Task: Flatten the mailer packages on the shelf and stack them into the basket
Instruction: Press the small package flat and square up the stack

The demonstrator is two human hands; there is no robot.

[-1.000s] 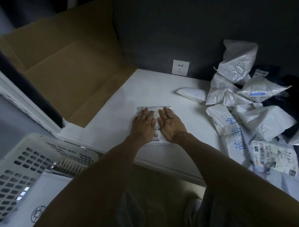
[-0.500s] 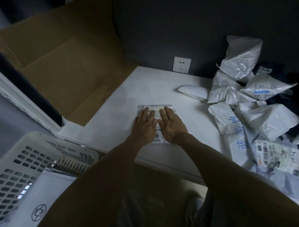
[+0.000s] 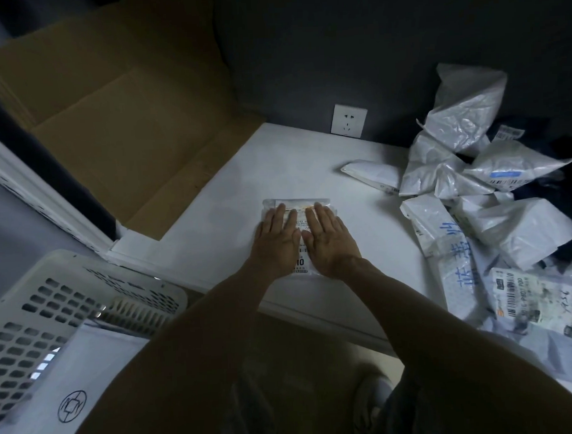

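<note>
I see the left hand [image 3: 276,242] and right hand [image 3: 330,239] side by side, fingers straight, pressing a small mailer [image 3: 296,205] flat near the front edge of the shelf [image 3: 276,164]. A heap [image 3: 473,192] of crumpled mailers crowds the shelf's right end, and cardboard [image 3: 127,132] covers its left. A socket [image 3: 348,120] sits at the back. The basket [image 3: 68,292], below the left corner, holds a flat envelope [image 3: 72,373].

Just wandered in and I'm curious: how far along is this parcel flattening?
Early, it seems. Done: at least one flat white mailer lies in the basket. In hand: the left hand and right hand press flat on a small mailer on the shelf. Left: the crumpled pile of mailers on the shelf's right side.
</note>
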